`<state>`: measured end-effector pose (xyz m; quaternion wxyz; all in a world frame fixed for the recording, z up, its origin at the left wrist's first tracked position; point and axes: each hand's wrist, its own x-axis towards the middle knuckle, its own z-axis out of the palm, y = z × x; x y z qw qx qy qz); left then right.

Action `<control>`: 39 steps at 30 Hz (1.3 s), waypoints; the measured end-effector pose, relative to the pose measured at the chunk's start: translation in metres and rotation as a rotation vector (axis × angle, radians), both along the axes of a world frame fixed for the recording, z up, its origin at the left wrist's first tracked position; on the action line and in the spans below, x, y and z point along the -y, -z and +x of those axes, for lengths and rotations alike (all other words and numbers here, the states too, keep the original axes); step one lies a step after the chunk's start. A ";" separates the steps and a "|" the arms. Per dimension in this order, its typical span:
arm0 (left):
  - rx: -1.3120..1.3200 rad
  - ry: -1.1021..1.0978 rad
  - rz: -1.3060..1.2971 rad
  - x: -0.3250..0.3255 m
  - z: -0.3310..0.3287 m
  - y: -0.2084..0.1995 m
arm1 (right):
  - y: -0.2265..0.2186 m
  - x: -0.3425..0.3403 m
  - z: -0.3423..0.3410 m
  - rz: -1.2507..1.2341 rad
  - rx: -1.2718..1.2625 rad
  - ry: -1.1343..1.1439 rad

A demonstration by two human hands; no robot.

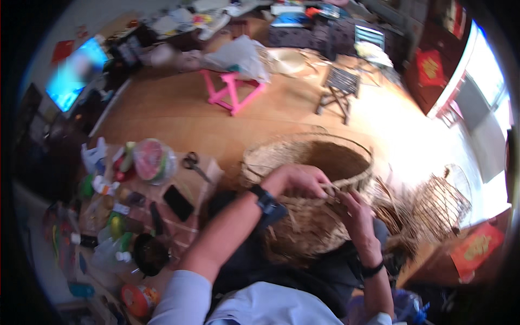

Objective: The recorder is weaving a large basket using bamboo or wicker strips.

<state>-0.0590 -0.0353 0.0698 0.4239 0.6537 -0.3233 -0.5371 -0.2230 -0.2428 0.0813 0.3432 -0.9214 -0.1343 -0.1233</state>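
A large round woven basket point(309, 227) rests on my lap, tilted so that its hollow inside faces away from me. Both hands are at its near rim. My left hand point(306, 180) reaches over the opening, its fingers pinched together at the rim. Just right of it, my right hand point(355, 208) is closed with thumb and finger close to the left fingertips. A thin strand seems to run between them, too blurred to make out surely. Loose straw-like ends stick out from the basket's near wall.
At left stands a low table point(208, 181) with scissors point(196, 165), a black phone point(178, 203), wrapped watermelon point(151, 160) and bottles. Dry strands point(392, 211) and a wire-mesh basket point(441, 203) lie at right. Beyond are a pink stool point(232, 97) and a folding stool point(341, 86).
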 end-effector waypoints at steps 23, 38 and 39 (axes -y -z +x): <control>0.766 -0.400 -0.051 0.030 -0.046 0.004 | -0.032 -0.011 0.013 -0.224 -0.471 0.114; 0.789 -0.406 -0.129 0.032 -0.045 0.017 | -0.099 -0.002 -0.035 -0.569 -0.119 -0.159; 0.759 -0.417 -0.131 0.031 -0.044 0.015 | -0.119 -0.004 -0.034 -0.712 -0.156 -0.278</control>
